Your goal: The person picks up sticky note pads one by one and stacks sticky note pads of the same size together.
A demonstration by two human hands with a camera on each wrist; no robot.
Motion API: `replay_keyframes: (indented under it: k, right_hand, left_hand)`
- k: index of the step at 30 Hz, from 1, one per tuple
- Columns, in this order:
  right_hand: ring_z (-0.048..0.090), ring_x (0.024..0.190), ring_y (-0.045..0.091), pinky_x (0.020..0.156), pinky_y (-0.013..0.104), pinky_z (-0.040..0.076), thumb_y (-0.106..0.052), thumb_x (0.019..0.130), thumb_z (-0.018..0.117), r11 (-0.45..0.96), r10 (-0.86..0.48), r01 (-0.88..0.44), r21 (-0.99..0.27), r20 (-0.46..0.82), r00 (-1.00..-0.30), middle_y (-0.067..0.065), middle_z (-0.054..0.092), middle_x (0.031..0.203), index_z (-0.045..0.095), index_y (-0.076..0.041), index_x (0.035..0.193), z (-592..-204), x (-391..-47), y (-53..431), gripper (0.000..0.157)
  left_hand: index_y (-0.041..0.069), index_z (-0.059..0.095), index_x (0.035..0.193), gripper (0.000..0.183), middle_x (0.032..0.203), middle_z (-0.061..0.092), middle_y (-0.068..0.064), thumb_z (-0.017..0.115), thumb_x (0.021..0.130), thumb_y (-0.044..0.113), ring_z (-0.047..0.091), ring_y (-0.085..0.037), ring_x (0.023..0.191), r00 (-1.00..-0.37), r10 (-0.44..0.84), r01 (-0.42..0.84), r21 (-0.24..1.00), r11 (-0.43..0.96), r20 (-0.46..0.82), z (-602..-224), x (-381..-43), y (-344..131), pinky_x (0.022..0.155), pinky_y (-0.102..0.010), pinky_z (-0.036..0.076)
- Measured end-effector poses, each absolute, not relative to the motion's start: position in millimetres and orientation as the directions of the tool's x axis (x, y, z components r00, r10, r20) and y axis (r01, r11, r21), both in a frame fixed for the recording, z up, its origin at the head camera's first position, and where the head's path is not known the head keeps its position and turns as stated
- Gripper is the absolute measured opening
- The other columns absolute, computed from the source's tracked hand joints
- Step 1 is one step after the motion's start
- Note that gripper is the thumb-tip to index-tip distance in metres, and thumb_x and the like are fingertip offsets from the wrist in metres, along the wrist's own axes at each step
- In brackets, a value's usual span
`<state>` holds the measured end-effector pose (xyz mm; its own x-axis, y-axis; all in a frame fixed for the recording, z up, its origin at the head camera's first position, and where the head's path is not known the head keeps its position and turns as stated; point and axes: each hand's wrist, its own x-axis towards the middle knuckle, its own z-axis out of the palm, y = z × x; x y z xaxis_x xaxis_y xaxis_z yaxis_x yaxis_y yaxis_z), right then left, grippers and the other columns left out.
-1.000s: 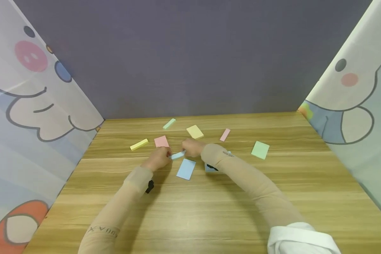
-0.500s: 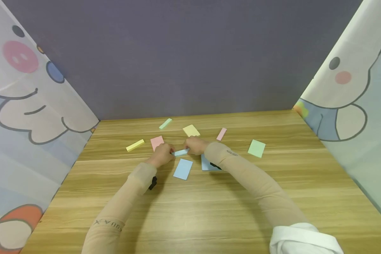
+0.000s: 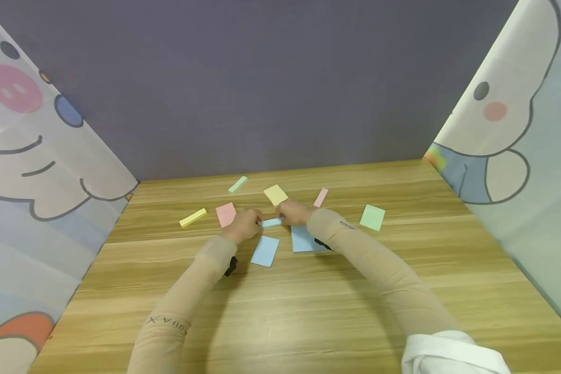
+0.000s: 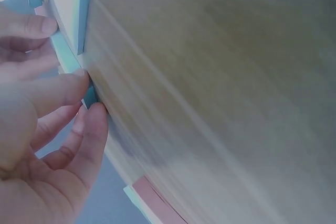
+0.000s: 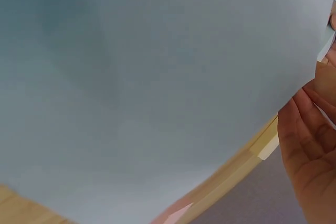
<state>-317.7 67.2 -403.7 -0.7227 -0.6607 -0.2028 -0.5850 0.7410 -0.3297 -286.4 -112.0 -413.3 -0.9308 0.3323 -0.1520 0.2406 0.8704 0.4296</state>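
Observation:
A narrow light-blue sticky-note strip pad point(image 3: 271, 223) lies between my two hands near the middle of the table. My left hand point(image 3: 245, 226) pinches its left end; in the left wrist view the thumb and fingers close on the blue strip point(image 4: 68, 59). At the other end, my right hand point(image 3: 294, 212) holds the strip between thumb and fingers. Just below it lies a blue sticky-note pad point(image 3: 265, 251). A larger blue pad point(image 3: 305, 241) sits partly hidden under my right wrist, and its blue surface point(image 5: 147, 87) fills most of the right wrist view.
A pink pad point(image 3: 225, 214) lies beside my left hand, and a yellow pad point(image 3: 275, 194) behind my right. Farther out are a yellow strip point(image 3: 193, 217), a green strip point(image 3: 238, 184), a pink strip point(image 3: 321, 197) and a green pad point(image 3: 372, 217). A grey wall point(image 3: 280, 93) borders the wooden table.
Both hands, still holding the blue strip, have shifted slightly right relative to the blue pad below, uncovering more of the pink pad and the larger blue pad. The head view has swung a little right.

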Motion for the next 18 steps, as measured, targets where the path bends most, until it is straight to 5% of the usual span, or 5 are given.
replay_keyframes:
  k: [18]
  right_hand:
    - [0.058, 0.096, 0.019, 0.084, 0.032, 0.049, -0.011, 0.082, 0.067, 0.777, -0.611, -0.529, -0.340, -0.204, -0.765, 0.008, 0.065, 0.107, 0.066, -0.001, 0.105, -401.8, -315.9, 73.5, 0.026]
  left_hand:
    - [0.000, 0.064, 0.103, 0.025, 0.100, 0.064, -0.013, 0.058, 0.079, -0.001, 0.058, -0.023, 0.088, -0.919, 0.369, 0.270, 0.460, 0.846, -0.140, -411.1, -295.1, -105.7, 0.076, -0.033, 0.050]
